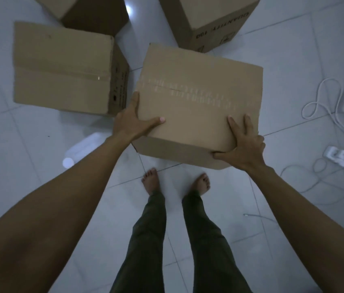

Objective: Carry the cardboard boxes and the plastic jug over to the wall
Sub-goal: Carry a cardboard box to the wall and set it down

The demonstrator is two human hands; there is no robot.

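- Pale grey tiled floor (pixel 293 49), dim light, glossy with reflections; no wall in view, so the direction of the carry can't be told.
- Left hand (pixel 132 123) clamps the near-left corner of the plain brown cardboard box with torn tape marks along its top seam (pixel 198 98): thumb over the top, fingers down the left side.
- Right hand (pixel 245 148) grips the near-right corner, fingers spread on top, thumb along the front face.
- Box looks tilted and clear of the floor just ahead of the bare feet (pixel 176 183); I'd judge this as pick-up or early carry of one box.
- Next move calls for a level two-handed hold, then a turn toward the wall.
- Pale translucent plastic jug (pixel 83 148) lies on the floor left of the feet, under the left forearm, blurred; not yet carried.
- Taped brown box (pixel 61 68) sits left, near the held one; a printed brown box (pixel 209 22) and another brown box (pixel 90 13) sit beyond.
- White cables and power strips (pixel 340 123) sprawl on the right: trip risk.
- Open room lies behind and near-left.
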